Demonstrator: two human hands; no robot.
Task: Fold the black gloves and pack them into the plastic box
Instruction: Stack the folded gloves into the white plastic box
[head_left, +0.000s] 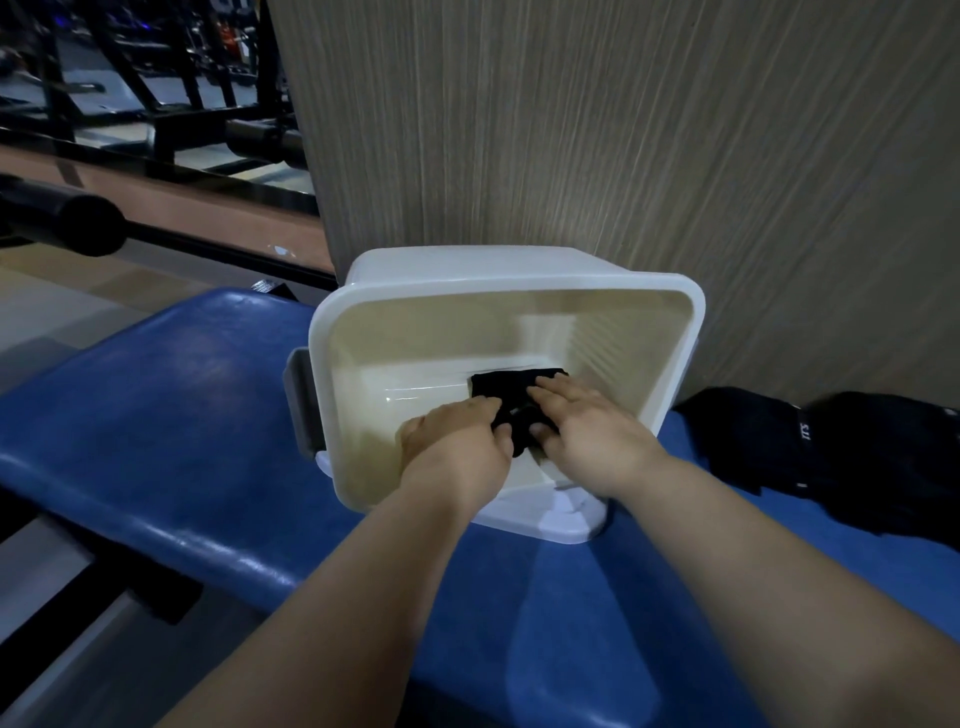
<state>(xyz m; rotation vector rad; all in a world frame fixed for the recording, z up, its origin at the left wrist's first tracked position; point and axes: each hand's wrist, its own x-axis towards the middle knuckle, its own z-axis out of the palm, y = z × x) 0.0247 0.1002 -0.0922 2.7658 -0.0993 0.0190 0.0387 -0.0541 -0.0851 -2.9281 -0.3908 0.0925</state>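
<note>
A white plastic box (675, 332) stands on a blue padded bench, pushed against a wood-grain panel. Inside it, on the floor of the box, lies a folded black glove (501, 385). Both my hands reach into the box. My left hand (457, 441) lies over the glove's left side with fingers bent down onto it, thumb at its edge. My right hand (587, 421) presses on the glove's right side with fingers nearly straight, thumb tucked against the fabric. More black gloves (831, 462) lie piled on the bench to the right of the box.
The blue bench (182, 441) runs from the left to the near right. A grey latch (301, 400) sticks out from the box's left side. The wood-grain panel (623, 130) rises right behind the box. Dark gym equipment (62, 215) stands at the far left.
</note>
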